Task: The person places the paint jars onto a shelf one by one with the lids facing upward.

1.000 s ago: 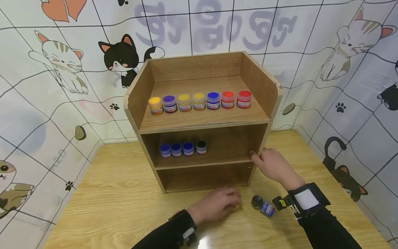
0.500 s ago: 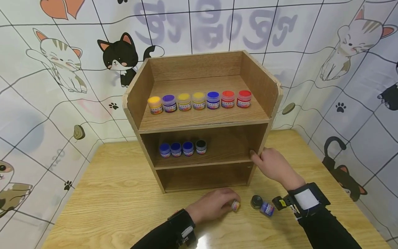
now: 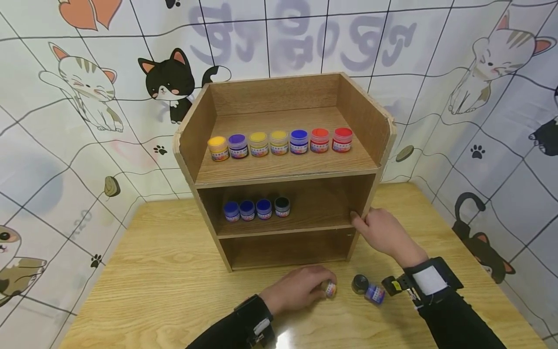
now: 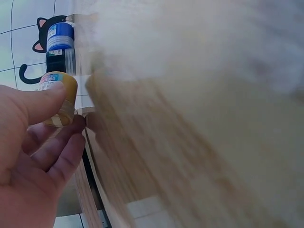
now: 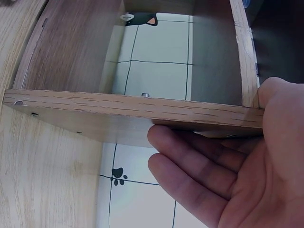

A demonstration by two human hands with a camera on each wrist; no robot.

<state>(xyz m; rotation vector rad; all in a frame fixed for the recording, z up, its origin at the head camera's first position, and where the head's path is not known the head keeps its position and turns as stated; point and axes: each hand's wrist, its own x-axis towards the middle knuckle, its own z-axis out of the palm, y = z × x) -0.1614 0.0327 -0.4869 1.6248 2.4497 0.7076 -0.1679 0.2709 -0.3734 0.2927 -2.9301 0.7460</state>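
My left hand [image 3: 301,289] pinches a small yellow paint jar [image 4: 70,89] between thumb and fingers, low over the table in front of the shelf. In the head view only the label end of that jar [image 3: 331,290] shows past the fingers. Just to its right, a black-lidded paint jar [image 3: 360,284] and a blue paint jar [image 3: 375,293] lie against each other on the table. My right hand [image 3: 385,235] grips the right side panel of the wooden shelf [image 3: 287,175], thumb inside the middle level. Its other fingers lie along the panel's outer face in the right wrist view.
On the top level stands a row of several paint jars [image 3: 279,142] with yellow, purple, blue and red lids. Several blue jars [image 3: 247,210] and one black jar [image 3: 282,207] stand at the middle level's left. Patterned cloth walls [image 3: 109,145] surround the wooden table [image 3: 165,252].
My left fingers have shifted around the yellow jar, so its label end now shows beyond them. The right hand keeps its place on the shelf side.
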